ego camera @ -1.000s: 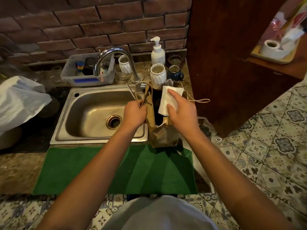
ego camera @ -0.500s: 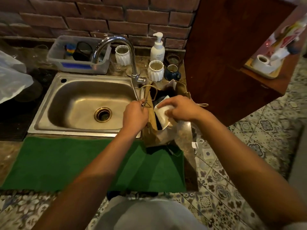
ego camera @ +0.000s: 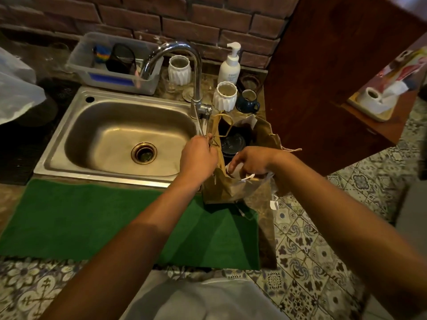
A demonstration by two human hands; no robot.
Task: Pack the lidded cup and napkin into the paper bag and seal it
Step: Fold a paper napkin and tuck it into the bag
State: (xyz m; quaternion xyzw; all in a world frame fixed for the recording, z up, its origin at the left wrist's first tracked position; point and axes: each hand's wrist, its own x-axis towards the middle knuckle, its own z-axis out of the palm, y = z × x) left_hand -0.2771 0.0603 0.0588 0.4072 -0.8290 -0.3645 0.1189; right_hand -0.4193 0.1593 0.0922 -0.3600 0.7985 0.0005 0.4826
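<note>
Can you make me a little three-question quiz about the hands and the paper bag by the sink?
1. True or false: the cup inside the paper bag has a dark lid on it.
2. What does the left hand pinch?
A. the bag's string handle
B. the tap
C. the soap bottle
3. Fill in: the right hand reaches into the bag, pushing down the white ____.

Key: 1 true; 2 A; 3 napkin.
</note>
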